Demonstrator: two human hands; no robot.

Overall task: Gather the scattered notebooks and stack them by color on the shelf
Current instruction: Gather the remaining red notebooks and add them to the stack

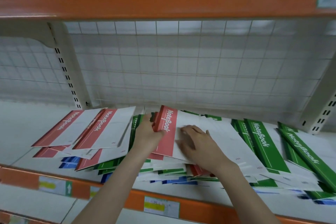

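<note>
Notebooks lie heaped across the shelf [23, 129]: red ones [101, 129] fanned at left, green ones [261, 142] at right, blue ones [70, 162] poking out underneath. The left hand [148, 132] grips the spine of a red notebook [168, 132] atop the middle pile, while the right hand [195, 142] presses flat on its white cover. A wire grid [181, 63] backs the shelf; price labels [161, 204] line its orange edge.
</note>
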